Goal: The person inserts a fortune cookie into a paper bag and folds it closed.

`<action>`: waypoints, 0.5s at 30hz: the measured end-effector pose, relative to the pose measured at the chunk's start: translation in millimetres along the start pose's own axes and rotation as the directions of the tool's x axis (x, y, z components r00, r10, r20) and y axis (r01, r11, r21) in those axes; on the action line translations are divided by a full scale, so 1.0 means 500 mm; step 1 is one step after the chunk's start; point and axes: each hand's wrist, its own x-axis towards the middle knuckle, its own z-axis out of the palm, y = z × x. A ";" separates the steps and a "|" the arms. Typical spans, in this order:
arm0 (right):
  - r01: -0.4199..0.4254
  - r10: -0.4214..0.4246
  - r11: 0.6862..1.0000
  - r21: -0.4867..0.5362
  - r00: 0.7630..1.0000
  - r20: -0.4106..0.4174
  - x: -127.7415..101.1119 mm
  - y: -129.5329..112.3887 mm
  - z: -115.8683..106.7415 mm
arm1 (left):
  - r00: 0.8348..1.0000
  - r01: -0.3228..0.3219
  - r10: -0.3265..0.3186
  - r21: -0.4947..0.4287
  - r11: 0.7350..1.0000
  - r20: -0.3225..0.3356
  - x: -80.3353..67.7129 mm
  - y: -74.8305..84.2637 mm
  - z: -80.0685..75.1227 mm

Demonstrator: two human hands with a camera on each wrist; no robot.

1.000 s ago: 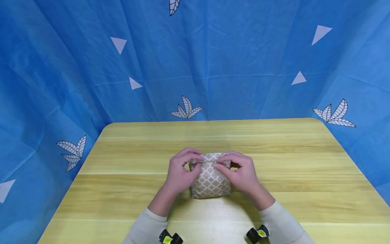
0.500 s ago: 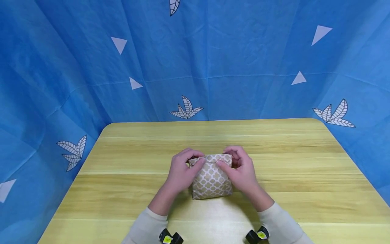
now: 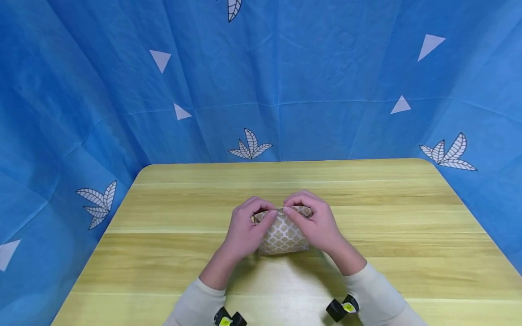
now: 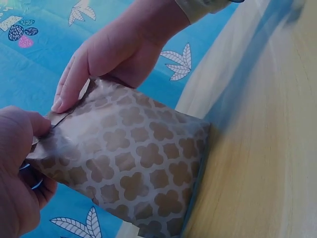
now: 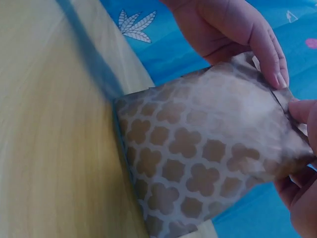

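A small tan paper bag (image 3: 283, 233) with a white quatrefoil lattice stands between my hands, its top edge folded over. My left hand (image 3: 247, 228) pinches the top edge on the left, thumb in front and fingers behind. On the other side my right hand (image 3: 316, 222) pinches the same edge near its middle, the two thumbs close together. In the left wrist view the patterned front of the bag (image 4: 143, 153) fills the middle, its lower end right at the tabletop. From the right wrist, the bag (image 5: 198, 144) looks plump and slightly creased. Its contents are hidden.
A light wooden table (image 3: 183, 203) spreads out on all sides. Behind it hangs a blue curtain (image 3: 326, 90) with white leaves and triangles. Black wrist cameras (image 3: 342, 308) sit at both cuffs.
My right hand has shifted left along the bag's top edge, towards the left hand. The bag's lower edge has moved away from me. The left hand has barely moved.
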 end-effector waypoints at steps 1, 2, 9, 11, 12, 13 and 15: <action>0.006 -0.006 1.000 -0.011 1.000 -0.001 0.002 -0.004 -0.001 | 1.000 -0.013 0.013 0.002 1.000 -0.007 0.000 0.000 0.000; 0.011 -0.011 1.000 -0.021 1.000 -0.003 0.003 -0.005 -0.002 | 1.000 -0.023 0.023 0.001 1.000 -0.012 0.000 -0.001 0.000; -0.021 0.020 0.999 -0.049 0.999 -0.029 -0.002 -0.003 -0.024 | 0.996 -0.034 0.034 0.003 0.999 -0.079 -0.001 -0.007 0.000; -0.053 0.050 0.997 -0.052 0.998 -0.043 -0.005 -0.002 -0.033 | 0.995 -0.024 0.024 0.002 1.000 -0.100 -0.002 -0.010 0.000; -0.068 0.066 0.996 -0.050 0.997 -0.050 -0.007 -0.003 -0.038 | 0.994 -0.017 0.017 0.000 1.000 -0.105 -0.002 -0.010 0.000; -0.081 0.078 0.995 -0.056 0.995 -0.054 -0.008 -0.003 -0.042 | 0.995 -0.008 0.008 -0.001 1.000 -0.104 -0.002 -0.010 -0.001; -0.104 0.100 0.993 -0.060 0.993 -0.059 -0.011 -0.002 -0.049 | 0.995 0.012 -0.012 -0.001 1.000 -0.099 -0.001 -0.009 -0.001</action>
